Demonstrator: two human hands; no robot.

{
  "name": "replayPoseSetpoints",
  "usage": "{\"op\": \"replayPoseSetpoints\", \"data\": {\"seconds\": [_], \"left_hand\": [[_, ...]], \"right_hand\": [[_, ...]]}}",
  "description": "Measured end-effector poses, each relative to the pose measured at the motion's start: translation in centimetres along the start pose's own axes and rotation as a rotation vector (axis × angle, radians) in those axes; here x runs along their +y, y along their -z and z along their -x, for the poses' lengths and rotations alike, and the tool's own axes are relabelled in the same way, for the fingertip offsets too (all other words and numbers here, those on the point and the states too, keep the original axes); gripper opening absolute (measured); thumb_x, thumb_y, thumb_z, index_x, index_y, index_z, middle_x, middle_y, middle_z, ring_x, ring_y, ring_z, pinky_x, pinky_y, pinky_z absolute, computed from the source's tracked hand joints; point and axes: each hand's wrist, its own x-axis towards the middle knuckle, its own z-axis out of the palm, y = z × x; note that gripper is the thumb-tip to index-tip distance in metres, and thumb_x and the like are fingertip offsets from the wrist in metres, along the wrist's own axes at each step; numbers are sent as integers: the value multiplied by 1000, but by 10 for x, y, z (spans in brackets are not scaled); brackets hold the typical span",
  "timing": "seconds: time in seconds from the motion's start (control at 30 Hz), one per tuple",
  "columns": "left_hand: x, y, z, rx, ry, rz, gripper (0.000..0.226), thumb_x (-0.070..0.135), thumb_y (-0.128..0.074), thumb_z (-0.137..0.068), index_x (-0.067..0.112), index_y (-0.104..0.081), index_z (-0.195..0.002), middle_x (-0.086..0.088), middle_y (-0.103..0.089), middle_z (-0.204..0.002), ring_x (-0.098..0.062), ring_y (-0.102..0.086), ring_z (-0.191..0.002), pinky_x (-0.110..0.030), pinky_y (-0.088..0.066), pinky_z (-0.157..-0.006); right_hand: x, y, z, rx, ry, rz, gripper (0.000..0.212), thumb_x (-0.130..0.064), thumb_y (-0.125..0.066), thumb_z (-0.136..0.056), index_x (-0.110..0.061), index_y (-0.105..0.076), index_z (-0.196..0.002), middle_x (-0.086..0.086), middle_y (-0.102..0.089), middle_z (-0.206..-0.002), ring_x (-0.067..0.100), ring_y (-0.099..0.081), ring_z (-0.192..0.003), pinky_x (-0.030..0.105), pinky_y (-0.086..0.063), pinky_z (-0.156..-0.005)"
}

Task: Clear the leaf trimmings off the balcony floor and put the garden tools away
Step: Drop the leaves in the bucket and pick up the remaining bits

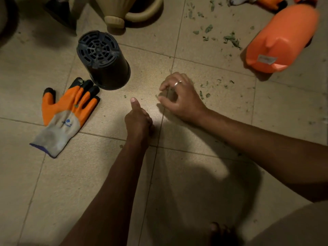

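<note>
Head cam: right hand (pixel 179 100) pinching a few bits mid-frame, left hand (pixel 138 119) curled, can't tell if it's holding any. Loads of leaf trimmings (pixel 232 39) left upper right; glove (pixel 69 112), pot (pixel 106 68), sprayer (pixel 282 41) still out.

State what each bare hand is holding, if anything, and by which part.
The right hand pinches small green leaf trimmings between thumb and fingertips. The left hand is fisted, thumb out; its contents cannot be told.

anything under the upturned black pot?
Cannot tell. The black plastic plant pot sits rim-down on the beige tiled floor; only its slotted base and side wall show, its inside is covered.
</note>
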Motion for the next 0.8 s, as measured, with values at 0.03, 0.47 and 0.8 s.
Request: {"op": "replayPoseSetpoints", "data": {"seconds": [0.03, 0.47, 0.8], "left_hand": [[1, -1, 0, 1, 6, 44, 61, 59, -33, -106, 23, -45, -58, 5, -39, -50, -12, -35, -46, -28, -30, -52], [3, 7, -3, -158, 60, 340, 63, 73, -24, -100, 26, -27, -59, 4, -19, -60, -12, -15, -53, -26, -13, -48], [-5, 29, 3, -206, 10, 446, 56, 64, -30, -104, 24, -33, -65, 5, -21, -63, -9, -19, -54, -23, -17, -46]], "right_hand": [[15, 5, 5, 88, -49, 61, 22, -33, -68, -89, -24, -64, -109, -7, -57, -117, 11, -48, -114, 41, -38, -106], [26, -6, 1, -74, -124, -67, 45, -22, -29, -107, -9, -54, -143, 7, -49, -152, 17, -33, -149, 43, -21, -125], [41, 1, 22, 197, -241, -311, 43, -18, -33, -108, -3, -50, -144, 12, -42, -156, 17, -35, -147, 35, -33, -121]]}}
